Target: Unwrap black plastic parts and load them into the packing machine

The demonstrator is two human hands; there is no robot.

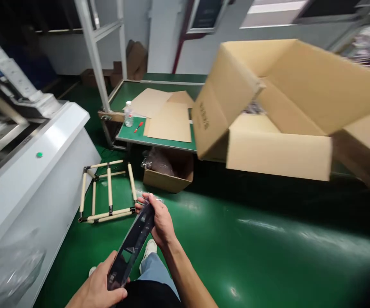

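A long, dark plastic tray strip [132,244] in a clear wrapping runs between both my hands, low in the middle of the head view. My left hand [103,284] is closed around its near end. My right hand [159,218] grips its far end, fingers wrapped over the top. Below them I see my legs and a white shoe [149,247] on the green floor.
A big open cardboard box [278,115] sits at the right. Behind lies a green table [133,134] with flat cardboard sheets, a water bottle [128,114] and a red tool. A small box [168,171] and a pipe frame [108,192] are on the floor. A white machine [34,171] stands left.
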